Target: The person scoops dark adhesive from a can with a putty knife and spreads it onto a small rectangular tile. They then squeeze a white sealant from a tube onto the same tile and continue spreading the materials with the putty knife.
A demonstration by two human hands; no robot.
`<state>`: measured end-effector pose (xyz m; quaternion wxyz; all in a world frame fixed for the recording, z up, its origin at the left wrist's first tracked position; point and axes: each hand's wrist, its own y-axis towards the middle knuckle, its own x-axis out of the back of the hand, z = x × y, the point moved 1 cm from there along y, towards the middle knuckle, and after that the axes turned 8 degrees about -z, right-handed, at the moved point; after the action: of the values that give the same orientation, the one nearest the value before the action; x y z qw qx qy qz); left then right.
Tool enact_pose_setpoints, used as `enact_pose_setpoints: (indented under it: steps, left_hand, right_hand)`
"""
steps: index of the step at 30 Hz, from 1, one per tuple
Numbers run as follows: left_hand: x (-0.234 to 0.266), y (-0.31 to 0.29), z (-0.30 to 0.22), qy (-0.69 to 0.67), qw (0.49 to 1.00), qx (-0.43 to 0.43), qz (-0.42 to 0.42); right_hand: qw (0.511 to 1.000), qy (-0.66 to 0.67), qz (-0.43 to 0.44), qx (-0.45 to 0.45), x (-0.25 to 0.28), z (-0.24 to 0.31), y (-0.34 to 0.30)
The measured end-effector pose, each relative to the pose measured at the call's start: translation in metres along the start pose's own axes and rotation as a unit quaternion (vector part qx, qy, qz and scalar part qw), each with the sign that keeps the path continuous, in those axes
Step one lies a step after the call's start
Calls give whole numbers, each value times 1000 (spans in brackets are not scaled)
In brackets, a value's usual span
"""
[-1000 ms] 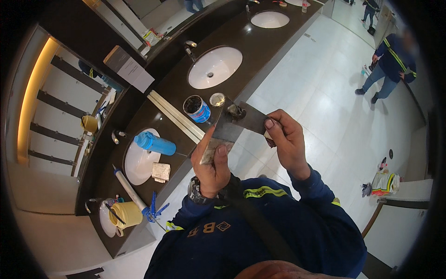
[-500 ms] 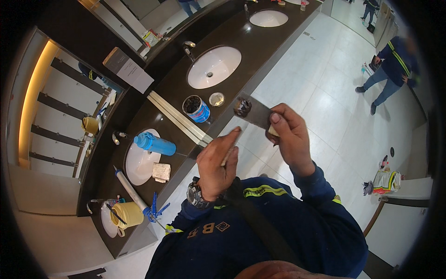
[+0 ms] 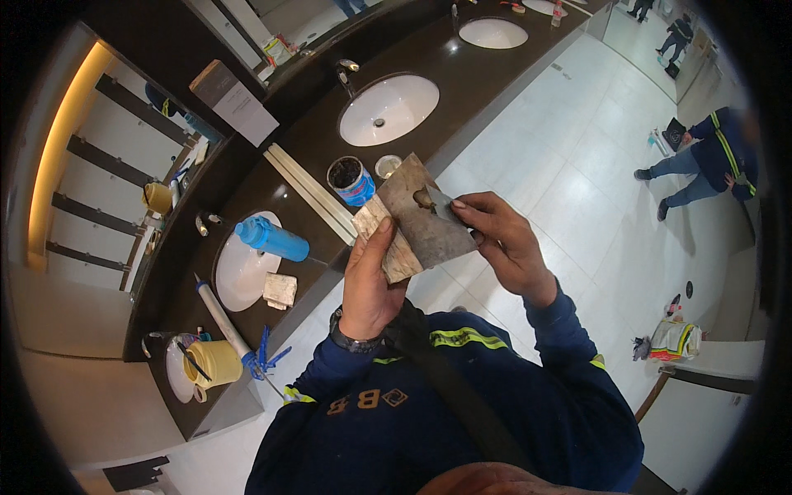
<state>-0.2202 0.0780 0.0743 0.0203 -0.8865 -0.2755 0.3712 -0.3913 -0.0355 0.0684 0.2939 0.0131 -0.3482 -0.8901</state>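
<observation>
My left hand (image 3: 370,285) grips the worn wooden back of a wide scraper (image 3: 429,235), thumb on top, its grey metal face turned up. My right hand (image 3: 507,252) pinches a smaller putty knife (image 3: 445,213), whose thin blade lies against that metal face. A dab of dark brown paste (image 3: 424,199) sits where the two blades meet. Just beyond the scraper, on the dark counter, stands an opened blue can (image 3: 353,183) of dark paste. Beside the can is a round lid (image 3: 387,167), partly hidden by the scraper's corner.
Pale strips (image 3: 309,191) lie across the counter (image 3: 318,136). Around the near sink are a blue bottle (image 3: 272,239), a folded cloth (image 3: 280,290), a caulking gun (image 3: 224,318) and a yellow bucket (image 3: 216,363). Another person (image 3: 714,161) stands on the tiled floor at the right.
My left hand has turned the wide scraper from edge-on to face up. My right hand has lowered the putty knife with its paste onto that face. The view has shifted slightly.
</observation>
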Motion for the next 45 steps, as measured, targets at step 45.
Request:
enact_pose_setpoints:
  steps: [45]
  left_hand:
    - [11, 0, -9, -42, 999, 25, -19]
  right_hand:
    - [996, 72, -12, -59, -26, -13, 2]
